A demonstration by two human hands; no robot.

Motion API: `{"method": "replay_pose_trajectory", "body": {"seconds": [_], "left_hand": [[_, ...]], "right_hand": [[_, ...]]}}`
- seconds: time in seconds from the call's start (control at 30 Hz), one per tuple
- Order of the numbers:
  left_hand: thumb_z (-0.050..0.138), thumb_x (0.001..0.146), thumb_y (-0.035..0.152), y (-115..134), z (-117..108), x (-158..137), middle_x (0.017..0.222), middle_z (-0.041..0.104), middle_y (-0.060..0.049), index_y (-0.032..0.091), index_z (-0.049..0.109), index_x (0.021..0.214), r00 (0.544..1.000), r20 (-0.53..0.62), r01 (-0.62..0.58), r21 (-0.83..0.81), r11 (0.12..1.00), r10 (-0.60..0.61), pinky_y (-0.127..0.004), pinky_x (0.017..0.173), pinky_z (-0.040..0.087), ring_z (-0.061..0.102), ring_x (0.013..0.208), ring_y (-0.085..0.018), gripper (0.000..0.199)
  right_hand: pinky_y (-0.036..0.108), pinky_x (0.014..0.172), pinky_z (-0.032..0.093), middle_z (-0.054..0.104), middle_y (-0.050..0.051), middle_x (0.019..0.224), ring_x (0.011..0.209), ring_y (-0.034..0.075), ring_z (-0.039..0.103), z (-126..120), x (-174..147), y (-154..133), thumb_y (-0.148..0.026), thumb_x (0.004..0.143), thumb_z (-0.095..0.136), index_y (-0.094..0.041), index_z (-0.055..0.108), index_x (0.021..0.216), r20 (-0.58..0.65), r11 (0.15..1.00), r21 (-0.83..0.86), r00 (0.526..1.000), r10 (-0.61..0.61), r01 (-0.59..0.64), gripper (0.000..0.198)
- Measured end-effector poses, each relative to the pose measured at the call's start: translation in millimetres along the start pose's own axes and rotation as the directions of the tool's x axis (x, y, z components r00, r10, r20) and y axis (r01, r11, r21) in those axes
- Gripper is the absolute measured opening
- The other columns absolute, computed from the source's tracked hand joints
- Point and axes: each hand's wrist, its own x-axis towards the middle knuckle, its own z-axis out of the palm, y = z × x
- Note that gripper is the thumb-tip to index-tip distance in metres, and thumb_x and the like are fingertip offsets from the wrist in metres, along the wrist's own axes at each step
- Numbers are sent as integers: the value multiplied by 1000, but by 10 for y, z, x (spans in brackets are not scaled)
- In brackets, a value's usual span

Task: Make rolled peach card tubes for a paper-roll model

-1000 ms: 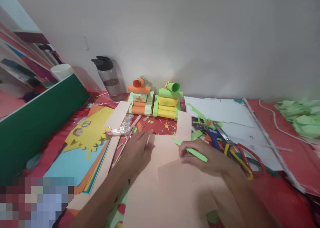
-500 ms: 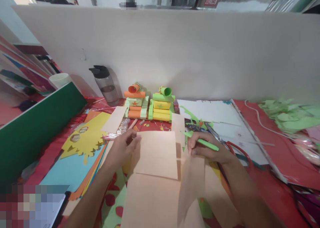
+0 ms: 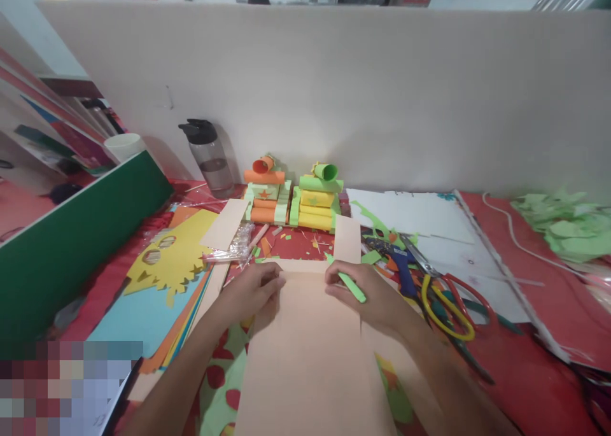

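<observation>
A long peach paper sheet (image 3: 312,353) lies flat in front of me on the red table. My left hand (image 3: 255,289) pinches its far left corner. My right hand (image 3: 365,293) rests on its far right corner and grips a light green pen (image 3: 348,282) between the fingers. A smaller peach strip (image 3: 347,239) lies just beyond the sheet. Two small paper tanks stand at the back: an orange and green one (image 3: 266,197) and a yellow and green one (image 3: 319,200).
Scissors with yellow and red handles (image 3: 449,296) lie right of my right hand. Coloured sheets with a cut yellow piece (image 3: 172,258) lie at left, beside a green board (image 3: 71,239). A water bottle (image 3: 210,159) and white cup (image 3: 125,146) stand behind. Green scraps (image 3: 568,223) pile at far right.
Half a second ago the sheet's far end was folded back over itself; now it lies flat, with both hands drawn closer together at its far edge. The camera tilted slightly.
</observation>
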Motion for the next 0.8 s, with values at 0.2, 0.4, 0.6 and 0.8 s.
{"method": "replay_pose_trajectory", "body": {"seconds": [0.2, 0.4, 0.6, 0.8], "left_hand": [[42, 92, 37, 1, -14, 7, 68, 57, 0, 19, 55, 70, 1000, 24, -15, 45, 999, 14, -26, 63, 42, 54, 68, -16, 31], [48, 89, 36, -35, 3, 12, 78, 66, -3, 18, 63, 89, 999, 35, 14, -29, 999, -13, -27, 66, 46, 60, 73, -17, 23], [60, 80, 33, -81, 36, 20, 81, 70, -2, 20, 63, 93, 997, 8, 72, -21, 997, -72, -29, 69, 49, 63, 74, -18, 19], [60, 79, 31, -71, 49, 12, 82, 71, -2, 20, 62, 95, 996, -5, 85, -25, 996, -86, -28, 69, 49, 64, 74, -18, 19]], "right_hand": [[26, 70, 41, 65, 0, 80, 72, 15, 58, 73, 23, -22, -25, 90, 55, -21, 59, 85, -12, 1000, -18, 1000, 4, -4, 8], [25, 69, 40, 65, -1, 80, 72, 15, 57, 132, 37, -8, -22, 90, 55, -21, 59, 85, -9, 1000, -7, 1000, 17, -17, 7], [25, 69, 40, 64, -1, 80, 71, 14, 56, 144, 47, 39, -22, 89, 56, -21, 59, 85, -4, 999, -16, 1000, 28, -28, 5], [25, 73, 40, 65, -1, 83, 76, 15, 58, 139, 63, 64, -21, 90, 54, -21, 59, 86, -18, 1000, -8, 1000, 21, -22, 7]]}}
